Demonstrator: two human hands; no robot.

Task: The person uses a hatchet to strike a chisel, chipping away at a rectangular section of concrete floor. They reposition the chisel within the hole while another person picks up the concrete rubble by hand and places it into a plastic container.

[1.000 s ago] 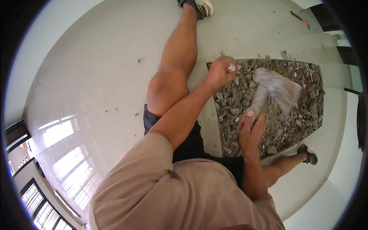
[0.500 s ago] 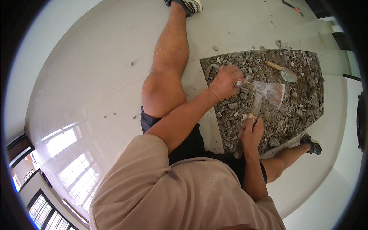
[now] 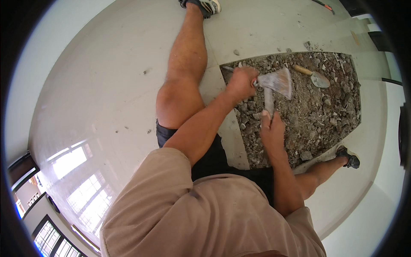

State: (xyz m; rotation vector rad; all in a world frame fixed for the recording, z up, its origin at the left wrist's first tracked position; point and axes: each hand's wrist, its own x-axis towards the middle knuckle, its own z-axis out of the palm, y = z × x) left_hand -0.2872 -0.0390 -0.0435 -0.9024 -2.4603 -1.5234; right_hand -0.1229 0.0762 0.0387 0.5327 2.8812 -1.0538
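My left hand [image 3: 242,84] is closed around a metal chisel [image 3: 228,68]. Its narrow tip points to the far left corner of a patch of broken rubble [image 3: 317,115]; most of its shaft is hidden in my fist. In my right hand [image 3: 273,127] is the wooden handle of a hatchet. The worn, rust-marked hatchet head [image 3: 276,83], slightly blurred, has its blunt back at the chisel's butt end, beside my left fist. Whether the two metals touch, I cannot tell.
A trowel [image 3: 317,79] with a wooden handle lies on the rubble. Pale glossy floor tiles [image 3: 107,81] surround the patch, with loose chips scattered on them. A red and black tool [image 3: 324,6] lies at the far right. My legs are spread to either side of the patch.
The hatchet has swung left and away from me, bringing its head to the chisel's butt. My left hand with the chisel has shifted slightly left.
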